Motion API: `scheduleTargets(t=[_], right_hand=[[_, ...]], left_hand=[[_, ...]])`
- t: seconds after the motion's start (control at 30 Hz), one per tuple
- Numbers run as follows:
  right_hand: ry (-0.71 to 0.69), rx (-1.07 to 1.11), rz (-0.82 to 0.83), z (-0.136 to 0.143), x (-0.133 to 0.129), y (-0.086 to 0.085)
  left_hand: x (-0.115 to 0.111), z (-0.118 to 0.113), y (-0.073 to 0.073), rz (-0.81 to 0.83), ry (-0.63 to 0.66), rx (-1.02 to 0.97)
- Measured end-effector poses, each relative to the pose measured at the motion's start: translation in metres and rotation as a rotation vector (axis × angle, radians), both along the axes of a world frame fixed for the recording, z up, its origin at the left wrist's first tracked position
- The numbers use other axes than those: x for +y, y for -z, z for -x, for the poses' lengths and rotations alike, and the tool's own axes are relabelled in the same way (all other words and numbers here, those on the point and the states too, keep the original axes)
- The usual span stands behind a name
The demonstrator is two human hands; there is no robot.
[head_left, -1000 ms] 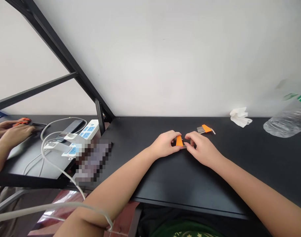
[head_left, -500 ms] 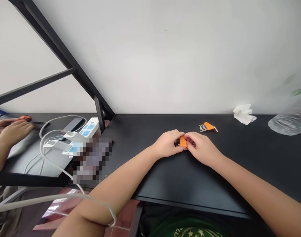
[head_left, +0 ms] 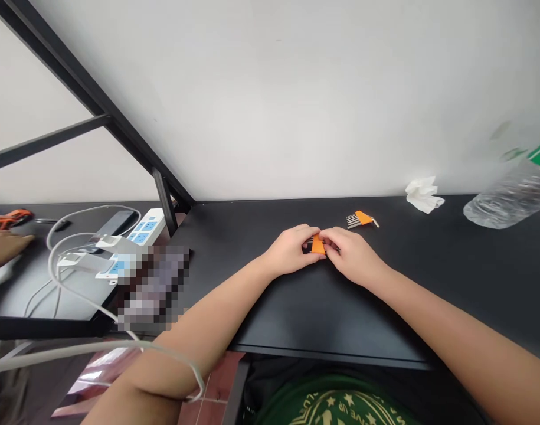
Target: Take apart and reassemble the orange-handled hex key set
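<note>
On the black table (head_left: 323, 307) my left hand (head_left: 291, 251) and my right hand (head_left: 352, 257) meet around a small orange holder with dark metal keys (head_left: 316, 244). Both hands pinch it between thumb and fingers, the left from its left side, the right from its right. Most of the holder is hidden by my fingers. A second orange holder with silver keys (head_left: 360, 219) lies loose on the table just behind my right hand.
A crumpled white tissue (head_left: 422, 195) and a lying clear plastic bottle (head_left: 509, 198) sit at the back right. To the left are a white and blue power strip (head_left: 143, 227), white cables (head_left: 75, 265) and another person's hand (head_left: 4, 248).
My hands have closed in tighter on the orange holder. The view has shifted slightly. The other person's hand at the left has drawn back toward the frame edge.
</note>
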State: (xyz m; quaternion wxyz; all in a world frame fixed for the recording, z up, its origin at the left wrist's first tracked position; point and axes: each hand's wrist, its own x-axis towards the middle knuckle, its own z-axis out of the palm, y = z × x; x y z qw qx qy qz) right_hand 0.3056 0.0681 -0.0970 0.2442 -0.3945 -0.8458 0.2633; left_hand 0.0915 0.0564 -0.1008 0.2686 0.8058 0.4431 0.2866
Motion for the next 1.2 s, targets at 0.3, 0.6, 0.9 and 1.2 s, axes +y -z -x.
scheduleTargets(t=[0.3, 0.6, 0.9, 1.2], right_hand=[[0.184, 0.017, 0.013, -0.015, 0.022, -0.002], [0.055, -0.229, 0.126, -0.025, 0.021, 0.001], [0.054, -0.058, 0.063, -0.019, 0.018, 0.001], [0.051, 0.224, 0.122, 0.001, 0.016, 0.003]], left_hand=[[0.013, 0.015, 0.01, -0.088, -0.101, 0.13], [0.014, 0.018, 0.013, -0.073, -0.106, 0.097], [0.011, 0.016, 0.012, -0.08, -0.092, 0.054], [0.006, 0.001, 0.003, -0.122, -0.015, 0.067]])
